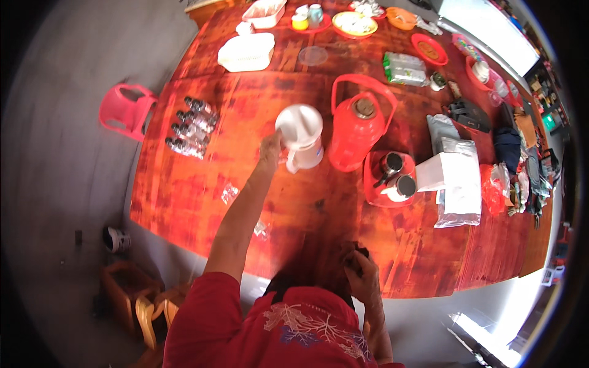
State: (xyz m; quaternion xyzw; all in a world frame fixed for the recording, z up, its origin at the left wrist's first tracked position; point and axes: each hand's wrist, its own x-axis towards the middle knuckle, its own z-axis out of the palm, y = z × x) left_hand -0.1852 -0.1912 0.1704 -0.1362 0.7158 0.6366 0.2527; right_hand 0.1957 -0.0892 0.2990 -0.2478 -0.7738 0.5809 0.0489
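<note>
My left hand [270, 149] reaches out to a white plastic pitcher [299, 132] standing on the red-brown table [294, 214]. Its fingers close against the pitcher's left side, partly out of sight. Close to my body, at the table's near edge, my right hand [363, 273] is closed round a crumpled dark cloth [351, 251]. Just right of the pitcher stands a red thermos flask [356, 135] with a raised carrying handle. Beyond that, a red tray [375, 195] holds two dark-lidded cups [402, 187].
Several small dark-capped bottles [191, 129] stand at the left. White packages [457, 184] lie at the right. A white basket [247, 52], plates and a green-white packet [405, 69] are farther back. Clear wrapper scraps [229, 193] lie nearby. A pink chair [127, 110] is beside the table.
</note>
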